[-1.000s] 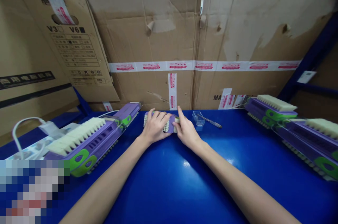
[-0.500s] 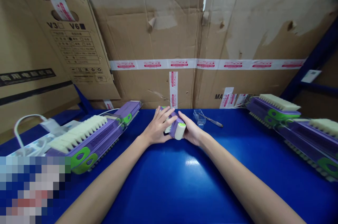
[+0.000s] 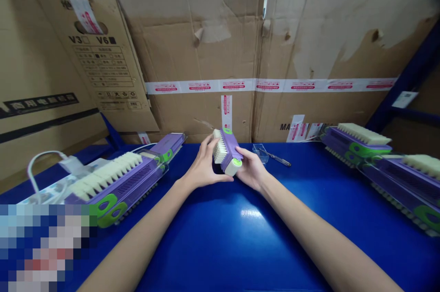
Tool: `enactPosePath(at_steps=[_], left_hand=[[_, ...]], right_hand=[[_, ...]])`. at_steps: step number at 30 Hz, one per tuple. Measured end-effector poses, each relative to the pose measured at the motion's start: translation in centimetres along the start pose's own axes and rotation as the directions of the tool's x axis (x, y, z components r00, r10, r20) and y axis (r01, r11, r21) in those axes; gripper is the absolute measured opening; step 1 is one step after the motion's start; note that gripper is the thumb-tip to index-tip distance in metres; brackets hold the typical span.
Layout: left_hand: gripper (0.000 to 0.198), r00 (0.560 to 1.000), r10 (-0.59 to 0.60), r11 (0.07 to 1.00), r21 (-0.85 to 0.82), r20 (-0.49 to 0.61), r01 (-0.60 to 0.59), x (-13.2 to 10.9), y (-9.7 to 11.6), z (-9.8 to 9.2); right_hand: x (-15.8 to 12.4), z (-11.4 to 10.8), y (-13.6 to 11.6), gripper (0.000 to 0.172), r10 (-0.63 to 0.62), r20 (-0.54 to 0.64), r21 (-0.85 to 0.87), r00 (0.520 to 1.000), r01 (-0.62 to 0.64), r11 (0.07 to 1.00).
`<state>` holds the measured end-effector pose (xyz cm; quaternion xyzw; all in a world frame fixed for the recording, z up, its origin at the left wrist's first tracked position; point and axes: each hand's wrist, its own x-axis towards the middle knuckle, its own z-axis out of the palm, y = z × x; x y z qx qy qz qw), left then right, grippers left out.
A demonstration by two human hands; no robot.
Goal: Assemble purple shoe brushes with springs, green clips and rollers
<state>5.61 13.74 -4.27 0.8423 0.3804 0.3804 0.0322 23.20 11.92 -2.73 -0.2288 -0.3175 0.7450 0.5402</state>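
A purple brush (image 3: 229, 147) with pale bristles, green trim and a whitish end cap is held tilted above the blue table. My right hand (image 3: 252, 169) grips it from the right, thumb on its purple side and the other fingers mostly hidden behind it. On the bristle side, my left hand (image 3: 202, 163) curves around it in a loose C, fingertips at the bristles and thumb stretched below the end cap. Beyond my right hand lie a small clear plastic box (image 3: 260, 153) and a screwdriver (image 3: 279, 159).
Purple brush units (image 3: 117, 182) stand on the left beside a white power strip (image 3: 77, 167) with a plugged-in white cable. More purple brush units (image 3: 395, 170) sit on the right. Cardboard sheets (image 3: 192, 53) wall off the back of the blue table (image 3: 240, 246).
My left hand has loosened from over the bristles and slid to the left side, so they now show. The brush has turned more upright in my right hand. The view has shifted slightly.
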Motion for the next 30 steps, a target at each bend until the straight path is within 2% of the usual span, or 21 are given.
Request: enactPosePath(at_steps=[2,4,6,8,10,13,17,20,23,27,30], left_hand=[[0.114,0.990,-0.138,0.976,-0.166,0.014,0.139,0.1,-0.5,0.3],[0.095,0.953,-0.257,0.879,-0.370,0.162,0.300,0.2,-0.8,0.5],[0.073,0.894,-0.281,0.737,-0.518,0.349,0.434,0.4,-0.8,0.4],[0.065,0.851,-0.255,0.614,-0.603,0.459,0.509,0.6,-0.4,0.2],[0.067,0.845,-0.245,0.524,-0.669,0.475,0.528,0.7,0.1,0.0],[0.063,0.844,-0.302,0.448,-0.716,0.442,0.536,0.8,0.6,-0.1],[0.057,0.815,-0.371,0.385,-0.725,0.446,0.572,1.1,0.4,0.0],[0.057,0.819,-0.419,0.361,-0.755,0.393,0.547,1.3,-0.2,-0.1],[0.057,0.825,-0.433,0.376,-0.758,0.364,0.532,1.4,-0.7,-0.5],[0.061,0.784,-0.404,0.320,-0.731,0.471,0.603,1.3,-0.3,-0.6],[0.062,0.788,-0.370,0.299,-0.739,0.492,0.603,1.2,0.4,-0.2]], right_hand=[[0.0,0.2,-0.1,0.027,-0.040,-0.051,0.006,0.998,0.041,0.999],[0.0,0.2,-0.2,0.033,-0.048,-0.092,0.019,0.995,0.050,0.999],[0.1,0.1,-0.2,0.045,-0.049,-0.124,0.032,0.991,0.054,0.998],[0.2,-0.1,0.0,0.061,-0.069,-0.161,0.048,0.985,0.077,0.996],[0.3,-0.2,0.2,0.074,-0.095,-0.178,0.070,0.979,0.109,0.992],[0.5,-0.1,0.6,0.078,-0.115,-0.157,0.077,0.981,0.129,0.989],[0.5,-0.2,0.4,0.070,-0.115,-0.180,0.043,0.977,0.125,0.991],[0.6,-0.7,0.1,0.050,-0.077,-0.196,0.013,0.978,0.081,0.997],[1.0,-1.3,0.1,0.040,-0.066,-0.191,-0.011,0.979,0.065,0.998],[1.1,-1.5,0.2,0.031,-0.076,-0.199,-0.034,0.977,0.070,0.997],[0.9,-1.3,0.1,0.025,-0.070,-0.238,-0.035,0.969,0.064,0.997]])
